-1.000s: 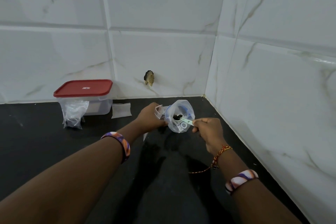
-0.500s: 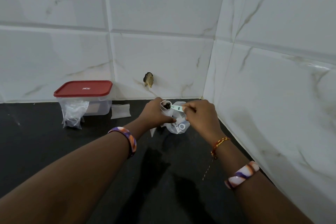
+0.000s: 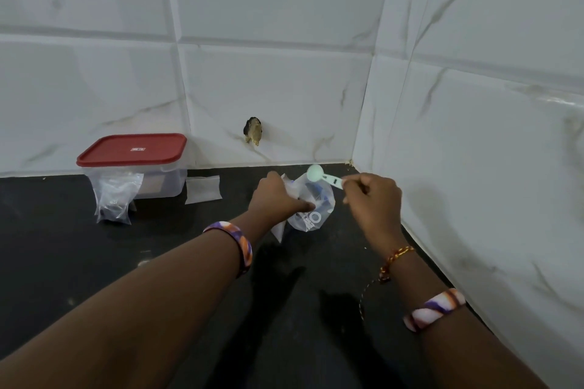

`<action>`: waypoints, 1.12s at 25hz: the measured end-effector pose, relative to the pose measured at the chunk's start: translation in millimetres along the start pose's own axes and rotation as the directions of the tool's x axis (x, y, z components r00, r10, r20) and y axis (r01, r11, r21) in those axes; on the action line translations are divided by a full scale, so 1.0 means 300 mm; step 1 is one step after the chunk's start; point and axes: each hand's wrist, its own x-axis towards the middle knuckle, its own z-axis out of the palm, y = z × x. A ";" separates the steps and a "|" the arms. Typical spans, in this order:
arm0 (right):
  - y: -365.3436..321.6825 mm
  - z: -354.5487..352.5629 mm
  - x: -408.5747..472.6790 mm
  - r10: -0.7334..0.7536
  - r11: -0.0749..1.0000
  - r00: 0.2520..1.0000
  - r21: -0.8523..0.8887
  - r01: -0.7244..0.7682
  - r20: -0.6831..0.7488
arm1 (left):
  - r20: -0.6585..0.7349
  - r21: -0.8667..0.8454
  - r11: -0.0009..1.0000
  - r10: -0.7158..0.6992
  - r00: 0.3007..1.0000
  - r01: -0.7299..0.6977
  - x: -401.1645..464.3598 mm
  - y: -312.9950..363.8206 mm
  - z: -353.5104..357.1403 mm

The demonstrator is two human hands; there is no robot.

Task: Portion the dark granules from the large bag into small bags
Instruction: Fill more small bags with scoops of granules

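While left hand [image 3: 278, 199] grips crinkly bag [image 3: 313, 208], right hand [image 3: 373, 199] pinches plastic spoon [image 3: 325, 178].

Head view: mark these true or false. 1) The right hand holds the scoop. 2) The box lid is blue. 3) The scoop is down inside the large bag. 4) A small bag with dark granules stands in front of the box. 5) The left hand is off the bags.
1) True: the right hand pinches the handle of the scoop.
2) False: the box has a red lid.
3) False: the scoop is lifted above the large bag.
4) True: the small filled bag stands there.
5) False: the left hand grips the bags.
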 end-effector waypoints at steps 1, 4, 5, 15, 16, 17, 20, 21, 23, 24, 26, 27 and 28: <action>0.018 -0.003 -0.002 0.072 0.997 0.997 0.029 -0.072 -0.008 | 0.001 0.004 0.999 -0.037 0.999 0.037 -0.003 -0.008 0.017; 0.067 0.015 -0.012 0.106 0.994 0.994 -0.018 -0.106 0.030 | -0.107 -0.096 0.985 -0.155 0.982 0.145 0.002 -0.017 0.030; 0.071 0.034 -0.015 0.059 0.996 0.997 -0.063 -0.055 0.052 | -0.142 -0.141 0.976 -0.186 0.972 0.167 0.009 -0.019 0.023; 0.061 0.264 0.062 -0.059 0.872 0.952 -0.449 0.196 0.301 | -0.214 -0.424 0.899 -0.214 0.953 0.107 0.106 0.055 0.011; 0.085 0.271 0.078 0.004 0.915 0.968 -0.393 0.097 0.249 | -0.187 -0.426 0.903 -0.141 0.972 0.049 0.115 0.080 0.019; 0.108 0.271 0.093 0.075 0.949 0.976 -0.314 -0.006 0.206 | -0.142 -0.384 0.923 -0.033 0.989 -0.024 0.117 0.101 0.031; 0.157 0.248 0.133 0.347 0.937 0.925 -0.032 -0.347 0.157 | -0.017 -0.225 0.954 0.199 0.980 -0.198 0.113 0.135 0.087; 0.167 0.242 0.137 0.405 0.910 0.897 0.022 -0.415 0.175 | -0.021 -0.207 0.957 0.204 0.979 -0.204 0.114 0.132 0.100; 0.176 0.236 0.139 0.422 0.899 0.883 0.033 -0.437 0.206 | -0.068 -0.223 0.960 0.160 0.985 -0.172 0.117 0.120 0.107; 0.175 0.234 0.138 0.405 0.908 0.891 0.027 -0.419 0.206 | -0.094 -0.228 0.962 0.130 0.987 -0.148 0.119 0.113 0.103; 0.168 0.223 0.138 0.372 0.924 0.910 0.024 -0.382 0.183 | -0.147 -0.216 0.971 0.074 0.986 -0.105 0.128 0.096 0.087; 0.166 0.217 0.137 0.369 0.924 0.914 0.036 -0.380 0.168 | -0.175 -0.207 0.975 0.045 0.983 -0.082 0.134 0.087 0.078; 0.163 0.210 0.135 0.379 0.918 0.912 0.059 -0.392 0.159 | -0.197 -0.202 0.978 0.015 0.980 -0.056 0.139 0.077 0.071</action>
